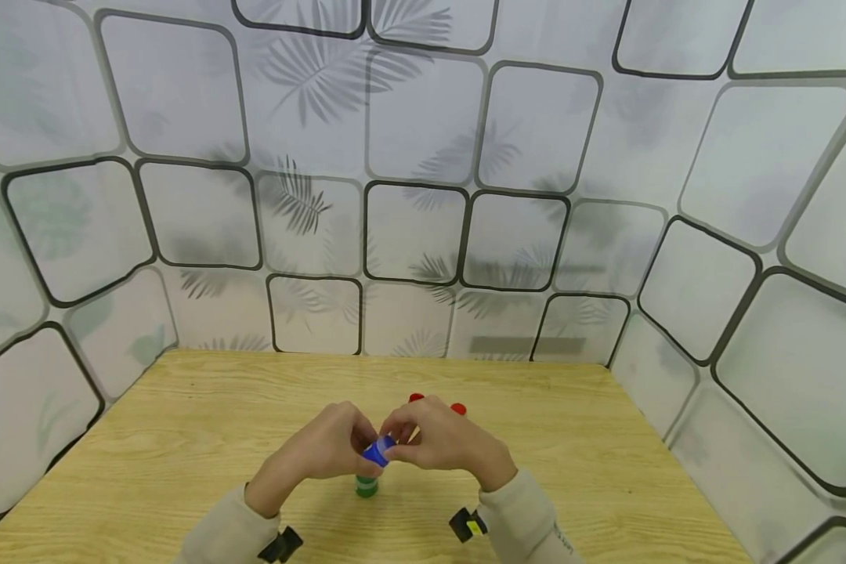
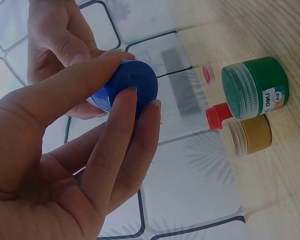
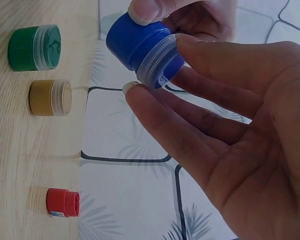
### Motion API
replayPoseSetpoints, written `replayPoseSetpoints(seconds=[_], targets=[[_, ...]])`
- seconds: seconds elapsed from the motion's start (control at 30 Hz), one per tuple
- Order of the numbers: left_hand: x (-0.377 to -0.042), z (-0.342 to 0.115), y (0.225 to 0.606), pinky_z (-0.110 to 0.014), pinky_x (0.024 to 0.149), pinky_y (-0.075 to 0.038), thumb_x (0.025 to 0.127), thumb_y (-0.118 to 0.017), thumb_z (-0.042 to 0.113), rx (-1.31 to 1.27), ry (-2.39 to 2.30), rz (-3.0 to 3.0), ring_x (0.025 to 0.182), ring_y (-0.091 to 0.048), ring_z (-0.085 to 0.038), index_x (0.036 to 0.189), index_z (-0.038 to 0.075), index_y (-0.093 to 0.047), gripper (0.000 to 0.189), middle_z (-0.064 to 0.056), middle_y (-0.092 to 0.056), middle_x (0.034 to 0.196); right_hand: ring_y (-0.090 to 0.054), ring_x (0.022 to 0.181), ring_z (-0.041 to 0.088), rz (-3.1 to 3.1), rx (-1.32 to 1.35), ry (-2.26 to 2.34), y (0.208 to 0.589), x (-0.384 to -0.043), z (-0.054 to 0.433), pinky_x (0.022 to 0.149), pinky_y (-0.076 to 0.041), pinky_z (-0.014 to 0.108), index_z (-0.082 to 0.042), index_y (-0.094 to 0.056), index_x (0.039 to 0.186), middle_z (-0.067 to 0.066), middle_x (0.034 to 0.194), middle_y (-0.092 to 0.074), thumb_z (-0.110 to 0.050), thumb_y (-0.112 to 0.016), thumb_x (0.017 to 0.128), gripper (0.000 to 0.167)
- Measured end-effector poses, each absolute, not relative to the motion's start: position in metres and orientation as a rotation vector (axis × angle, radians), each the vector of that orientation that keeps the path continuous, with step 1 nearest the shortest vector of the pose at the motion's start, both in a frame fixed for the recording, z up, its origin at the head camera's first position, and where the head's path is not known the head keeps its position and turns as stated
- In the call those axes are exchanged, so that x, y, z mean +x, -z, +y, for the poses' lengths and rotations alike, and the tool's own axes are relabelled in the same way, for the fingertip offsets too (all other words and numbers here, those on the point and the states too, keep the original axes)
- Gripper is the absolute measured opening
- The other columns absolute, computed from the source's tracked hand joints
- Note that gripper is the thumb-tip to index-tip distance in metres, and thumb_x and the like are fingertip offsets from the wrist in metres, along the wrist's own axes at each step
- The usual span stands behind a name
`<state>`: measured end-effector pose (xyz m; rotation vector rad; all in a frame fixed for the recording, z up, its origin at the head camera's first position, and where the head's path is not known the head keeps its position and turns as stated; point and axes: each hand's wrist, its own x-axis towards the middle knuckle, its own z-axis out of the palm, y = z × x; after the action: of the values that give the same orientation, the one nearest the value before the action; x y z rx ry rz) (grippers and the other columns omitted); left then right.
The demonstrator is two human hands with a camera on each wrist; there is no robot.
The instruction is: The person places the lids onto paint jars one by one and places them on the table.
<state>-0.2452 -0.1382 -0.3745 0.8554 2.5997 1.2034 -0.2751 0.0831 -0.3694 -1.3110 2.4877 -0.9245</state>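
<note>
A small blue paint jar (image 1: 376, 453) is held in the air between both hands, over the wooden table. My left hand (image 1: 330, 443) grips the jar's blue body, fingertips on its round base (image 2: 145, 82) in the left wrist view. On the clear ridged lid (image 3: 157, 61), my right hand (image 1: 442, 440) has its thumb on one side and a fingertip at the opposite rim. The lid sits on the jar, and the jar lies tilted. Just below the left hand, a green paint jar (image 1: 366, 487) stands on the table.
Beside the green jar stands an ochre paint jar (image 3: 42, 97) with a clear lid. Farther back are a red jar (image 3: 62, 202) without a lid and a small red disc (image 2: 207, 75). Patterned cloth walls (image 1: 423, 235) enclose the wooden table (image 1: 254, 392) at the back and sides.
</note>
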Motion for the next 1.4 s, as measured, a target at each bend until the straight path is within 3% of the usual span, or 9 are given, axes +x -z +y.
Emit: replayPoseSetpoints(seconds=[0.5,0.73,0.93,1.13,1.4], targets=[[-0.2445,-0.1384,0.3740,-0.022,0.061,-0.058,0.077,-0.088,0.006,0.866,-1.216,2.570,0.067,-0.070,-0.010,0.087,0.002,-0.080,0.013,-0.004,-0.077,0.077,-0.065,0.072,-0.004,2.502,-1.307,0.890,0.3716,-0.2748,0.0802,0.069,-0.055,0.015,-0.005,-0.076,0.108,0.006,0.091,-0.078,-0.021,-0.067,0.101,0.020],[-0.2453,-0.1388,0.3732,-0.023,0.063,-0.058,0.078,-0.088,0.006,0.829,-1.212,2.571,0.070,-0.071,-0.012,0.089,0.003,-0.080,0.013,-0.005,-0.078,0.079,-0.073,0.091,0.007,2.492,-1.273,0.943,0.3710,-0.2750,0.0823,0.077,-0.058,0.017,-0.007,-0.072,0.121,0.008,0.110,-0.077,-0.022,-0.069,0.100,0.026],[-0.2450,-0.1394,0.3723,-0.022,0.061,-0.057,0.078,-0.088,0.006,0.831,-1.213,2.587,0.067,-0.070,-0.011,0.088,0.003,-0.080,0.013,-0.005,-0.078,0.077,-0.070,0.104,0.014,2.420,-1.411,1.038,0.3699,-0.2750,0.0836,0.085,-0.058,0.018,-0.006,-0.072,0.112,0.008,0.113,-0.071,-0.005,-0.076,0.092,0.020],[-0.2455,-0.1398,0.3723,-0.023,0.060,-0.057,0.077,-0.088,0.007,0.835,-1.208,2.593,0.066,-0.070,-0.011,0.088,0.003,-0.080,0.014,-0.005,-0.077,0.077,-0.068,0.106,0.011,2.386,-1.428,1.059,0.3696,-0.2752,0.0825,0.087,-0.059,0.020,-0.006,-0.072,0.108,0.009,0.113,-0.069,0.002,-0.076,0.090,0.021],[-0.2455,-0.1398,0.3720,-0.022,0.060,-0.057,0.077,-0.088,0.007,0.836,-1.197,2.600,0.066,-0.070,-0.011,0.088,0.003,-0.081,0.014,-0.004,-0.077,0.076,-0.070,0.102,0.015,2.393,-1.419,1.061,0.3709,-0.2741,0.0819,0.082,-0.059,0.017,-0.004,-0.072,0.111,0.010,0.111,-0.069,0.000,-0.075,0.092,0.020]])
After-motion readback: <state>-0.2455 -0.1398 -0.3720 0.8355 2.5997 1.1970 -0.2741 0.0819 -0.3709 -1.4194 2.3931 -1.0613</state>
